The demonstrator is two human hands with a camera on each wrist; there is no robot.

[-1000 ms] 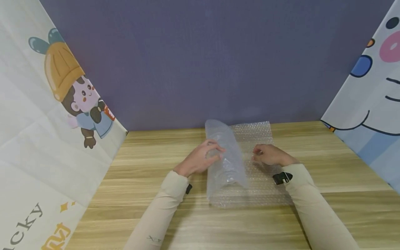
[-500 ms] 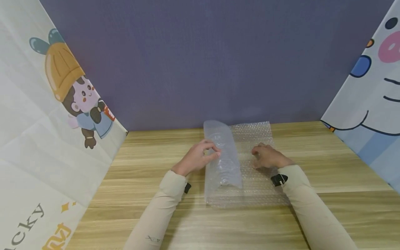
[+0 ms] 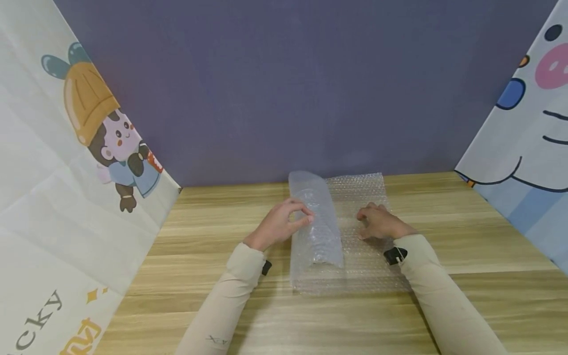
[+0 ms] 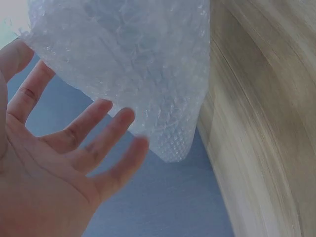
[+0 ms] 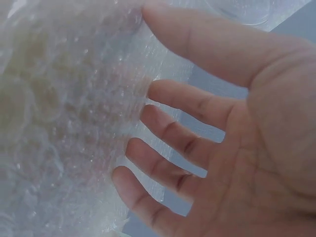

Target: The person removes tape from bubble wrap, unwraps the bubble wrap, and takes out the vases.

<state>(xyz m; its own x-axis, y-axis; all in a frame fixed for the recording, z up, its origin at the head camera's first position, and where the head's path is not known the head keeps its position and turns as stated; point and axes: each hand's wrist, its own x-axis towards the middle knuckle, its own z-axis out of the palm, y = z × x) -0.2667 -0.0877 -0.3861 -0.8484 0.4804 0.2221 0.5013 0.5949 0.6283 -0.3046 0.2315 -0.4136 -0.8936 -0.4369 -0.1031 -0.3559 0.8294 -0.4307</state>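
A sheet of clear bubble wrap (image 3: 364, 276) lies on the wooden table, its left part lifted into a curved flap (image 3: 326, 241). Faint rounded outlines show through the flap; what lies beneath is hidden. My left hand (image 3: 277, 224) has thumb and forefinger nearly together at the flap, seemingly pinching it. In the left wrist view, the bubble wrap (image 4: 133, 64) hangs beyond the spread fingers. To the right, my right hand (image 3: 381, 223) hovers low over or rests on the flat part, fingers loosely bent. The right wrist view shows fingertips close against the bubble wrap (image 5: 64, 123).
A wood-grain table (image 3: 222, 315) runs back to a dark purple-blue panel (image 3: 284, 88). Pale printed cloths stand at both sides, with a cartoon figure (image 3: 117, 128) on the left and a pink-nosed drawing (image 3: 552, 66) on the right. Black buckles (image 3: 395, 255) sit at the wrists.
The left thumb and forefinger have come together and the hand has shifted slightly left. The flap's free edge has drawn in leftward. The right hand's fingers have spread slightly. Little moves over the last half second.
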